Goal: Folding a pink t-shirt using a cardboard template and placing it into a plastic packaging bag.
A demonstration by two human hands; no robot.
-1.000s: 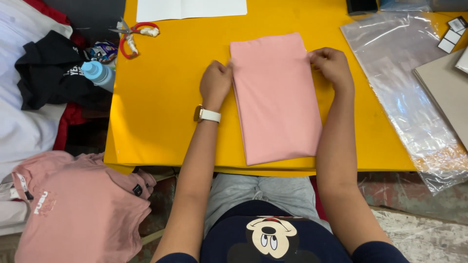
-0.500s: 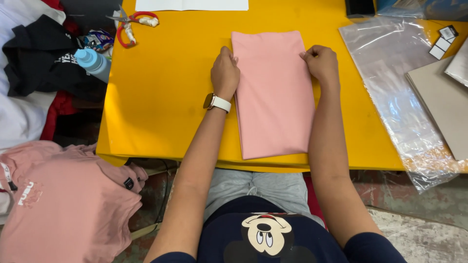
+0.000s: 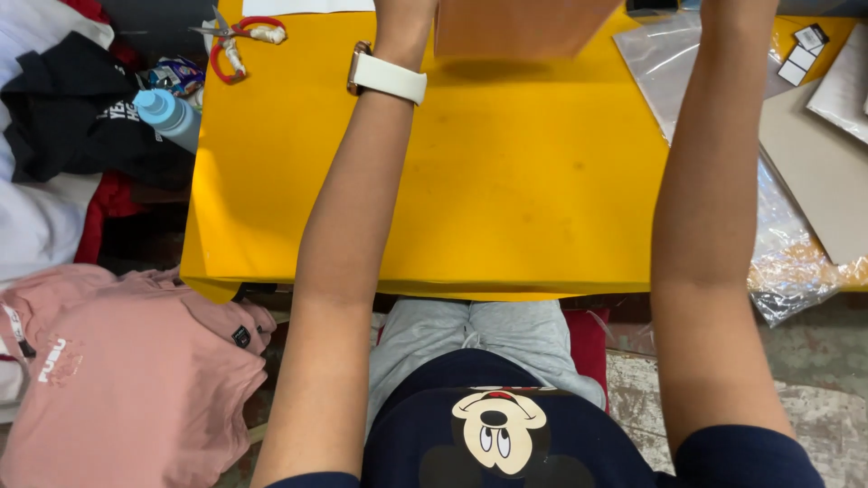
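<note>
- left hand (image 3: 402, 18) & right hand (image 3: 737, 7) up at top edge, mostly cut off; can't tell grip, fingers out of view.
- folded pink garment (image 3: 520, 27) between them, lifted above yellow table (image 3: 506, 181), blurred.
- white watch (image 3: 387, 75) on left wrist.
- clear plastic bag (image 3: 778, 244) right of table; scissors (image 3: 237, 41) at its far left.
- risk: uneven hold, fold could sag open.

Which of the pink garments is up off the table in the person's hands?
The folded pink garment at the top edge, lifted above the yellow table. The other pink shirts lie in a pile at lower left, untouched.
</note>
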